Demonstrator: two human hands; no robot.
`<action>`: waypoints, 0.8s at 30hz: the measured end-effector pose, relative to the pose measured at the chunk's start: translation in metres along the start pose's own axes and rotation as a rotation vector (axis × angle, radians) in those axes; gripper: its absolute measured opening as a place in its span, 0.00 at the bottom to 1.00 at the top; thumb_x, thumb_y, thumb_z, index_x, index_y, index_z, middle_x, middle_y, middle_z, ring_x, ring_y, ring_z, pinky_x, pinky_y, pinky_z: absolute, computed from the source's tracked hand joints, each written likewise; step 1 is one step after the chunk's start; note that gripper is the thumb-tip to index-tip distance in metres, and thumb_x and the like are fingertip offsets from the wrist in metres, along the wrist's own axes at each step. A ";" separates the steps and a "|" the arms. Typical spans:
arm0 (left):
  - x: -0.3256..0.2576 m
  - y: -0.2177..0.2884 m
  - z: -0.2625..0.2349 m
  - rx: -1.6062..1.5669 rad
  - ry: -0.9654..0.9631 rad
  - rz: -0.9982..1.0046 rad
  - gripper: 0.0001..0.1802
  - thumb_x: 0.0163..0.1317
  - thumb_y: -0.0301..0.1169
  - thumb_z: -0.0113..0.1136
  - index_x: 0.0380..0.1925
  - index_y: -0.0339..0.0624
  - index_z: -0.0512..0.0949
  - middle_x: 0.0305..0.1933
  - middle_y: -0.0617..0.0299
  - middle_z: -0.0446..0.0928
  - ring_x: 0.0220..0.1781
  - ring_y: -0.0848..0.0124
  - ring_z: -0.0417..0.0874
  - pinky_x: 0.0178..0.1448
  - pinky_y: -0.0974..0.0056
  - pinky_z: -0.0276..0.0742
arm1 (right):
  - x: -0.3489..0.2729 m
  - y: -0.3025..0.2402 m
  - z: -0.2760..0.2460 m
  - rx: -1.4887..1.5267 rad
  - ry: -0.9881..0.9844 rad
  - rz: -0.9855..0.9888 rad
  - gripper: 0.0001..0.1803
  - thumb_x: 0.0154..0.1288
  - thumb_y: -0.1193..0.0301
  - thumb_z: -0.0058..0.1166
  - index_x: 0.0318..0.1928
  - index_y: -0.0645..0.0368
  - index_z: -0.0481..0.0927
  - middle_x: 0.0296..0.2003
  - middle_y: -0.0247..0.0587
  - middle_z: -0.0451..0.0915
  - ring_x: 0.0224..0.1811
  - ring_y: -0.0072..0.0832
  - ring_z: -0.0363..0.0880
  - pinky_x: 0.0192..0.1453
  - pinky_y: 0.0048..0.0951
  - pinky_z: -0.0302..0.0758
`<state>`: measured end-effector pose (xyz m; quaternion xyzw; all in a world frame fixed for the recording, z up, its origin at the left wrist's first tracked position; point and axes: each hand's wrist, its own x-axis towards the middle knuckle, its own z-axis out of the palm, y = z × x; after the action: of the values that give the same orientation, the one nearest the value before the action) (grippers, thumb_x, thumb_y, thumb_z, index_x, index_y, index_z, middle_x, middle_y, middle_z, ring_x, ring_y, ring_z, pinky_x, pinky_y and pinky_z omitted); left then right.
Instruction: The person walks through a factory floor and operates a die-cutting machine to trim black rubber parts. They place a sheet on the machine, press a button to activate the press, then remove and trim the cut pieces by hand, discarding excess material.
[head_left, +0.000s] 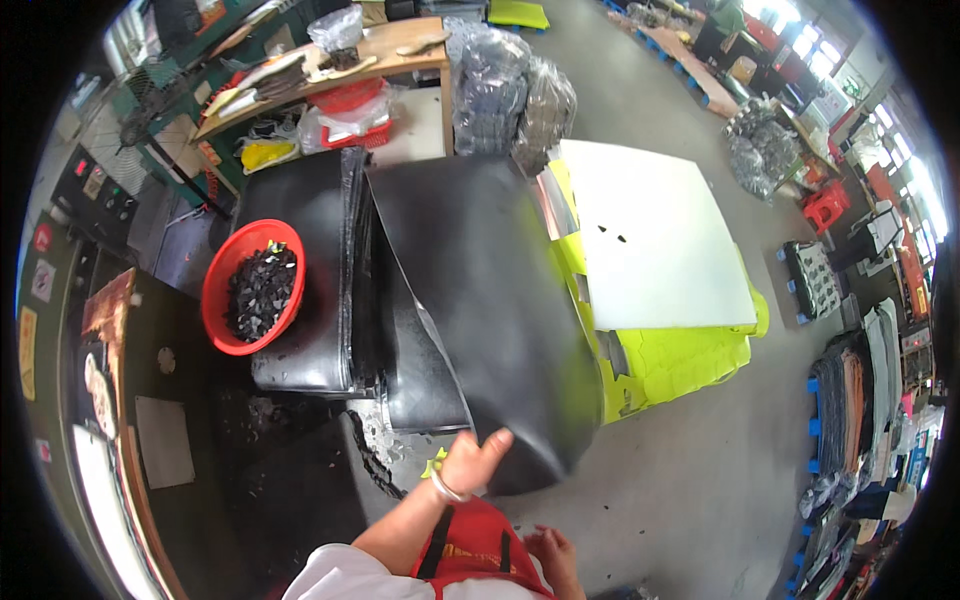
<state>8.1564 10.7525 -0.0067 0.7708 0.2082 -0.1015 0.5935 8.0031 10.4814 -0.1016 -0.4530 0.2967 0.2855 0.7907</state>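
Observation:
A large, glossy black sheet, like rubber or foam (480,290), bows upward over a stack in the middle. My left hand (476,462) grips its near edge, thumb on top and fingers hidden beneath. Under it on the left shows another black sheet (420,360). Low by the red apron (478,545) hangs my right hand (553,552), loosely bent, fingers a little apart, with nothing seen in it. To the right, a white sheet (665,240) with two small dark bits rests on a pile of bright yellow-green sheets (675,365).
On the left, a red bowl (213,300) full of black scraps stands on a thick stack of black sheets (320,210). A machine with a control panel (95,195) is beyond. A wooden table (400,50) and plastic-wrapped bundles (492,90) stand at the back; loaded pallets (850,400) line the right.

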 end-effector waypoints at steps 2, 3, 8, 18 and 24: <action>-0.054 0.021 0.020 -0.234 -0.002 0.443 0.24 0.69 0.43 0.55 0.37 0.26 0.78 0.33 0.41 0.82 0.32 0.51 0.82 0.41 0.56 0.78 | -0.021 -0.040 0.034 0.417 -0.212 -0.007 0.19 0.72 0.67 0.49 0.58 0.64 0.71 0.47 0.53 0.81 0.49 0.41 0.81 0.54 0.41 0.79; -0.079 0.028 0.026 -0.263 -0.095 0.412 0.21 0.69 0.41 0.54 0.45 0.30 0.77 0.40 0.42 0.81 0.40 0.52 0.82 0.48 0.57 0.76 | -0.039 -0.059 0.047 0.509 -0.221 -0.033 0.20 0.72 0.66 0.49 0.58 0.64 0.71 0.49 0.52 0.79 0.51 0.41 0.80 0.56 0.41 0.78; -0.180 0.046 0.009 -0.259 -0.164 0.457 0.24 0.71 0.43 0.52 0.50 0.29 0.75 0.43 0.44 0.81 0.45 0.56 0.82 0.53 0.60 0.75 | -0.130 -0.119 0.101 0.382 -0.067 -0.350 0.24 0.71 0.65 0.49 0.63 0.61 0.67 0.59 0.48 0.72 0.59 0.39 0.74 0.60 0.40 0.74; -0.324 0.031 -0.122 -0.358 0.053 0.806 0.22 0.70 0.40 0.52 0.53 0.32 0.73 0.55 0.48 0.76 0.56 0.54 0.77 0.61 0.55 0.70 | -0.182 -0.093 0.186 -0.402 -0.383 -1.396 0.28 0.72 0.65 0.48 0.67 0.60 0.61 0.64 0.48 0.65 0.62 0.38 0.68 0.63 0.39 0.68; -0.448 -0.071 -0.265 -0.086 0.535 0.785 0.32 0.51 0.44 0.71 0.50 0.33 0.77 0.54 0.47 0.76 0.49 0.54 0.80 0.51 0.56 0.76 | -0.227 -0.025 0.328 -0.301 -0.944 -1.508 0.27 0.69 0.64 0.51 0.65 0.61 0.64 0.60 0.48 0.69 0.57 0.37 0.71 0.59 0.37 0.71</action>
<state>7.7011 10.9313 0.1848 0.7649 0.0507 0.3412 0.5441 7.9397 10.7196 0.2125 -0.4618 -0.4750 -0.1167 0.7399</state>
